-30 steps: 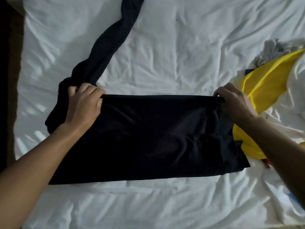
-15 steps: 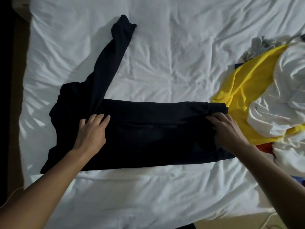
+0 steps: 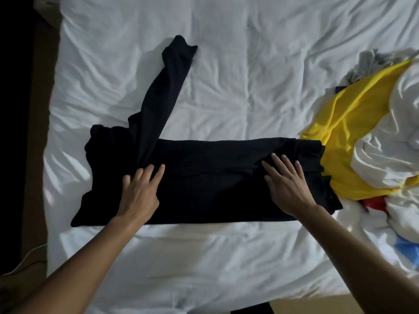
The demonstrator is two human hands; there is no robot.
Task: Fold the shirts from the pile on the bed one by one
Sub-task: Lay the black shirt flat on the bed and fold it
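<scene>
White bed (image 3: 226, 91) fills most of frame, sheet wrinkled; black shirt (image 3: 215, 177) lies across centre, body folded into a wide band, 1 sleeve (image 3: 163, 96) angling toward upper left; pile of shirts (image 3: 374, 141) at right edge, yellow shirt (image 3: 344, 123) touching the black one's right end, white, grey, red and blue pieces mixed in; left hand (image 3: 140, 191) flat on black shirt left of centre, fingers straight; right hand (image 3: 288, 182) flat on its right part, fingers spread; hands well apart, neither gripping.
</scene>
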